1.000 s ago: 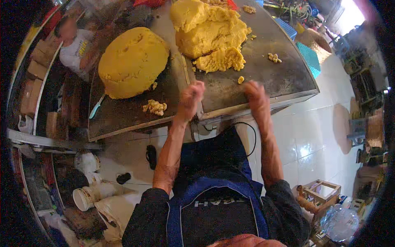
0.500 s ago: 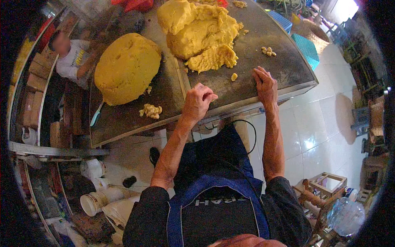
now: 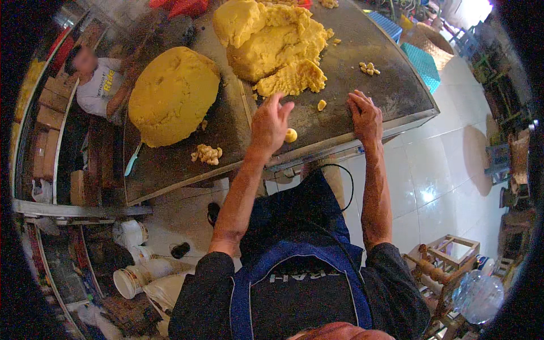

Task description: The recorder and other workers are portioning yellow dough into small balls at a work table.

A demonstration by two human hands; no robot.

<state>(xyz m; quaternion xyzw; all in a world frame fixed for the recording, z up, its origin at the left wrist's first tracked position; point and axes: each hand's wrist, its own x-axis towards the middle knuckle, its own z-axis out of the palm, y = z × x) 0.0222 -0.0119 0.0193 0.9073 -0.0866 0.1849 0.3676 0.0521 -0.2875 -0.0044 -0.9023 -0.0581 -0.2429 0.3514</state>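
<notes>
A large torn mass of yellow dough (image 3: 277, 45) lies on the dark table top at its far middle. My left hand (image 3: 271, 126) reaches toward its near edge, thumb and fingers apart and nothing seen in them. Just right of that hand, a small round yellow dough ball (image 3: 290, 135) rests near the table's front edge. My right hand (image 3: 366, 117) is over the table near the same edge, its fingers bent and drawn together; whatever they hold is hidden. Between the hands and a little farther off sits a small dough piece (image 3: 322, 105). Several pale nut-like pieces (image 3: 369, 68) lie beyond my right hand.
A big smooth dough mound (image 3: 173, 96) stands on the left, with a pale clump of nut-like pieces (image 3: 206, 154) before it. A knife with a light-blue handle (image 3: 131, 161) lies at the table's left edge. Another person (image 3: 102, 85) is beyond the left side. White buckets (image 3: 129, 282) are on the floor.
My left hand has moved away from me toward the torn dough, and its fingers have opened. The small dough ball now shows on the table beside it. My right hand has barely moved.
</notes>
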